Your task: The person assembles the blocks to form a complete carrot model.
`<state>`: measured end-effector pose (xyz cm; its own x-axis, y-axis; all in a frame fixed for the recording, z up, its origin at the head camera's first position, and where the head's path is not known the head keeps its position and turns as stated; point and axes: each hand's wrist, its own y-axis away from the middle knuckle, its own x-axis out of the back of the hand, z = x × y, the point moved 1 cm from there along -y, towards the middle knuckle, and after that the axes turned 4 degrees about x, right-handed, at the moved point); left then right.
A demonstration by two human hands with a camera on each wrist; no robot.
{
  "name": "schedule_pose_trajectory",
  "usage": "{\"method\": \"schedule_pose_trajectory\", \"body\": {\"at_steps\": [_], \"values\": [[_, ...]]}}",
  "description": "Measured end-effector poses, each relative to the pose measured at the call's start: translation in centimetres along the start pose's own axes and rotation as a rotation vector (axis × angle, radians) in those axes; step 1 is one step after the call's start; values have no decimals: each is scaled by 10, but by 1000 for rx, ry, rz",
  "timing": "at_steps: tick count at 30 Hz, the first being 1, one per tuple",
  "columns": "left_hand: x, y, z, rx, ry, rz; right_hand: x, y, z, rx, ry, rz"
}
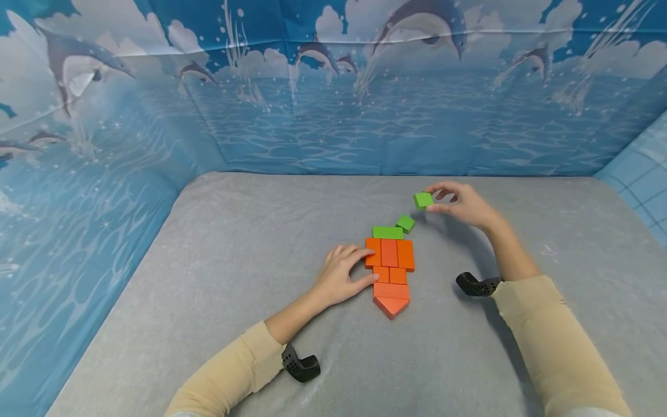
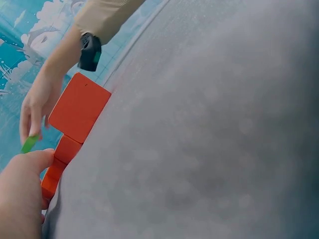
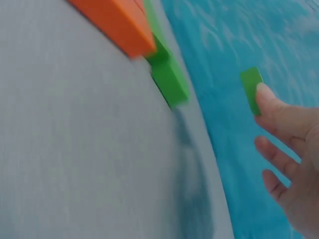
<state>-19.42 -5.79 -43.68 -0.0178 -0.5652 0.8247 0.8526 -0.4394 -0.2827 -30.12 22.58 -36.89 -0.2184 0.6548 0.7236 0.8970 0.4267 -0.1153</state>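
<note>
Several orange blocks (image 1: 389,253) lie flat in a column, with a pointed orange block (image 1: 392,305) at the near end. A green rectangular block (image 1: 388,233) caps the far end, and a small green block (image 1: 405,223) sits turned at its right corner. My right hand (image 1: 461,204) pinches another small green block (image 3: 251,89) between thumb and fingers, held above the surface beyond the column. At the column's left side, my left hand (image 1: 341,275) rests with thumb and fingertips touching the orange blocks. In the left wrist view its fingers are mostly hidden behind them.
The blocks lie on a grey cloth-covered table (image 1: 250,243). A blue curtain (image 1: 323,127) printed with dolphins hangs behind and to the left. Black wrist-worn devices (image 1: 301,365) stick out from both sleeves, low over the table.
</note>
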Motion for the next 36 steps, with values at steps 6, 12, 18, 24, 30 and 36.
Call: {"method": "schedule_pose_trajectory", "body": {"at_steps": [6,12,18,24,30,36], "values": [[-1,0,0,-3,2,8,-25,-27,-16,50,-32,-65],[0,0,0,-1,12,-3,-50,-44,-24,71,-32,-142],[1,0,0,-2,19,-4,-68,-52,-29,88,-34,-188],[1,-1,0,-5,19,-4,-77,-56,-32,71,-30,-226],[1,-1,0,-2,20,-1,-79,-56,-32,117,-46,-265],[1,-1,0,4,19,-6,-77,-55,-30,129,-59,-271]]}}
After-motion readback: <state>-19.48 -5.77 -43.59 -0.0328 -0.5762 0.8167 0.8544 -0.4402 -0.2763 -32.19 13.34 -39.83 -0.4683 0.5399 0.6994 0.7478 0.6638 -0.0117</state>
